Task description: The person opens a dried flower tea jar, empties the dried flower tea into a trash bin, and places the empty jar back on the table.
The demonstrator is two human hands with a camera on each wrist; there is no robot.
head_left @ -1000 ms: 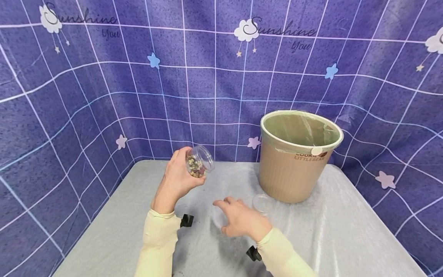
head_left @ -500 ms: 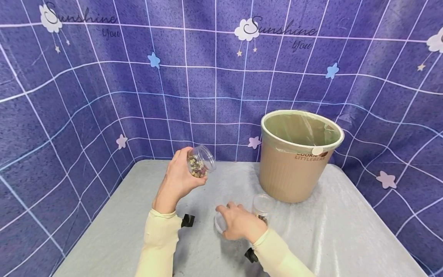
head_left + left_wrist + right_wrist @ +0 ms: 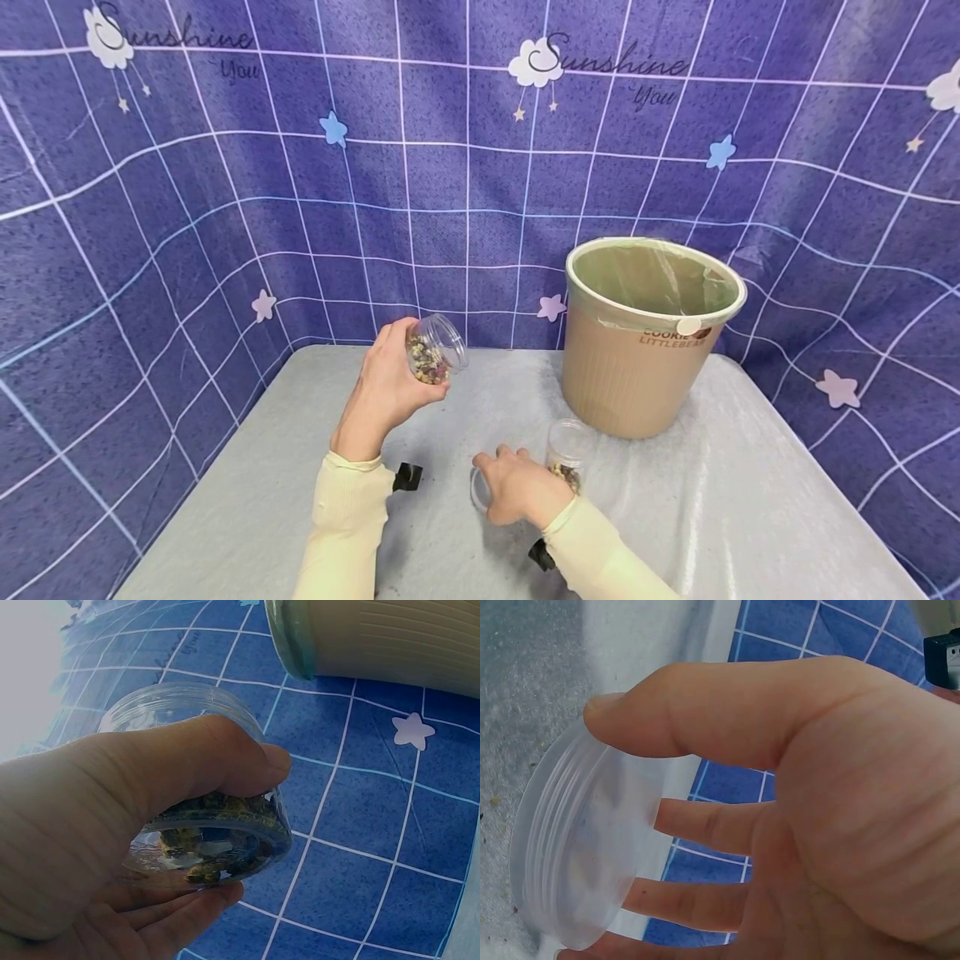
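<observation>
My left hand (image 3: 381, 392) grips a clear plastic jar (image 3: 437, 348) above the table, tilted with its uncapped mouth toward the right. Dried flower pieces lie inside, and in the left wrist view my thumb crosses the jar's side. A translucent round screw lid (image 3: 577, 840) is pinched between the thumb and fingers of my right hand (image 3: 522, 486), low over the table. Its threaded inner side shows in the right wrist view. Just beyond my right hand stands a second clear jar (image 3: 570, 446), uncapped, with dried flower pieces at its bottom; the hand partly hides it.
A beige bin (image 3: 637, 383) with a pale rim and a green plastic liner stands at the back right of the grey-covered table (image 3: 247, 492). A purple-blue gridded curtain (image 3: 465, 167) surrounds the back and sides. Small crumbs are scattered on the tablecloth.
My right hand has moved slightly toward me with the lid, so more of the standing jar and its contents shows. The left hand and its tilted jar have barely moved.
</observation>
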